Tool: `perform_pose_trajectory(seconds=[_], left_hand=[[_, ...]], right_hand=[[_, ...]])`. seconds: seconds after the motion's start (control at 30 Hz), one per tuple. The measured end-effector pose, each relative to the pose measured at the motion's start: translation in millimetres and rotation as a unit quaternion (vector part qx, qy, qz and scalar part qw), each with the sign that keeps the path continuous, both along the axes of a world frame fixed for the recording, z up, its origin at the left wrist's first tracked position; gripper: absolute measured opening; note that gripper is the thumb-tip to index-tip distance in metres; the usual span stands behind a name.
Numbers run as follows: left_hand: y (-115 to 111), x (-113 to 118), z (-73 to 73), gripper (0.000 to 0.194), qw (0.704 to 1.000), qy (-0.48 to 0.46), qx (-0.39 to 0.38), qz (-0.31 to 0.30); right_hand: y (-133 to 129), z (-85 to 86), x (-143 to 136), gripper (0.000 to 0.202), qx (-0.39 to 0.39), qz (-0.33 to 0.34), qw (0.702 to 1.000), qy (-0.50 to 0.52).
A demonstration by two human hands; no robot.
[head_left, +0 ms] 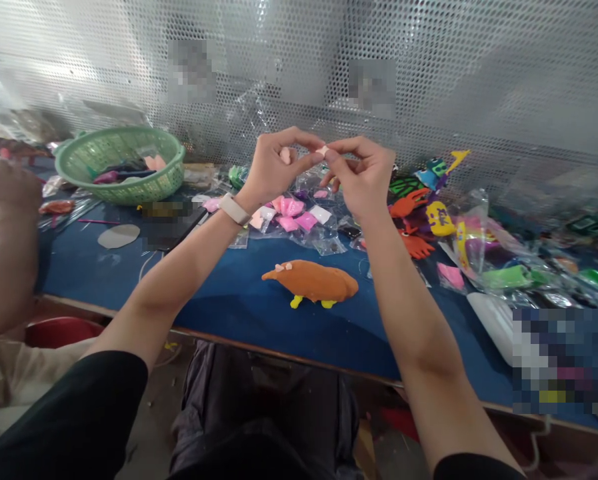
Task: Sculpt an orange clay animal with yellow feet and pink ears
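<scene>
Raised above the table, my left hand (281,163) and my right hand (361,170) meet at the fingertips. Both pinch one small pale pink piece of clay (323,151) between thumb and forefinger. Another pale pink lump (285,156) is tucked in my left palm behind the thumb. Below them on the table stands an orange clay animal figure (313,281), with yellow feet (327,304) under it and small pale pink bits (284,267) on top near its pointed left end.
Bagged pink clay packs (289,208) lie behind the figure. A green basket (121,193) stands back left, near a dark phone-like slab (179,230). Colourful clay figures (413,203) and packets fill the right. A co-worker's arm (9,227) reaches in at left. A perforated metal panel (309,60) closes the back.
</scene>
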State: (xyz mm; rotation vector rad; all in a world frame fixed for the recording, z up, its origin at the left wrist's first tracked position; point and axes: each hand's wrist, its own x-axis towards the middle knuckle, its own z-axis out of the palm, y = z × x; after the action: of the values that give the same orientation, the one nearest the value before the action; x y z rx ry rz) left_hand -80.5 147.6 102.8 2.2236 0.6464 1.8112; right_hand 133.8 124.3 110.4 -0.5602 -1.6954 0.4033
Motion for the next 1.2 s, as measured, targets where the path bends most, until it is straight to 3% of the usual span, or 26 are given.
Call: perform_pose_trajectory(seconds=[0.2,0.47,0.63,0.97,1.2], left_hand=[[-4.9,1.2,3.8,0.059,0.999,-0.033,0.032,-0.008],[-16.7,4.9,10.6,0.048,0.990,-0.017,0.131,-0.043],[-23.6,4.9,11.6,0.056,0.996,-0.008,0.094,0.002],[-29.6,2.1,17.9,0.041,0.995,-0.031,0.096,0.013],[-25.7,5.0,16.9,0.054,0.997,-0.058,0.036,-0.028]], right_hand=[[-3.8,1.9,-3.8,0.073,-0.050,0.002,0.999,-0.019],[1.4,0.9,-4.5,0.067,-0.164,0.086,0.983,0.008],[8.1,-1.7,-2.7,0.065,-0.120,0.063,0.991,0.003],[-5.3,4.8,-6.8,0.057,-0.119,0.075,0.990,0.012],[-31.6,7.8,-8.5,0.035,0.073,-0.088,0.993,0.000]])
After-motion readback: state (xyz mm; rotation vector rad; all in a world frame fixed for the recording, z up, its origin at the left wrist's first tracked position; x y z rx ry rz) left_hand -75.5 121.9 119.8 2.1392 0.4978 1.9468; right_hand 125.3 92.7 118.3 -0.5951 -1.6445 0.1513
